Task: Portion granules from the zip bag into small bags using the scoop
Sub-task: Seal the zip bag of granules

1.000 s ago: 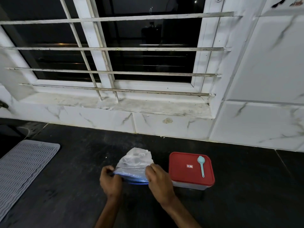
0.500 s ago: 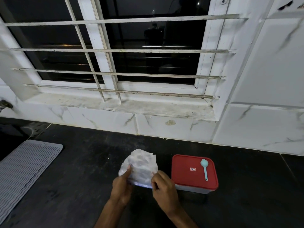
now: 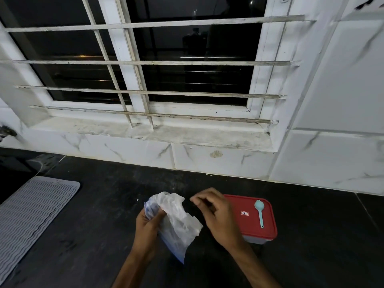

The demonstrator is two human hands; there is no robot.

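Black stone counter (image 3: pixel 99 213) runs under a barred window (image 3: pixel 187 69) with dark glass, and white marbled tiles (image 3: pixel 332 159) back it along the far edge. Over at the counter's left edge lies a grey ribbed mat (image 3: pixel 35 208), flat. Now the action, near the middle of the front edge: the left hand (image 3: pixel 147 227) has the zip bag (image 3: pixel 178 221), fingers and thumb curled round its crumpled upper part, the blue-edged strip bunched in the grip. The bag hangs tilted, its lower corner pointing down toward the front edge, the clear plastic creased; what is inside it is too blurred to tell. The right hand (image 3: pixel 218 217) is up just beside the bag and apart from it, its fingers (image 3: pixel 199 201) curled inward with the thumb close to the forefinger, nothing visible between them. Behind that hand, toward the right side of the counter, sits a box with a red lid (image 3: pixel 247 223), partly covered by the wrist. On the lid, near its far right corner, lies the pale teal scoop (image 3: pixel 259 212), bowl toward the wall and handle toward the front, untouched by either hand.
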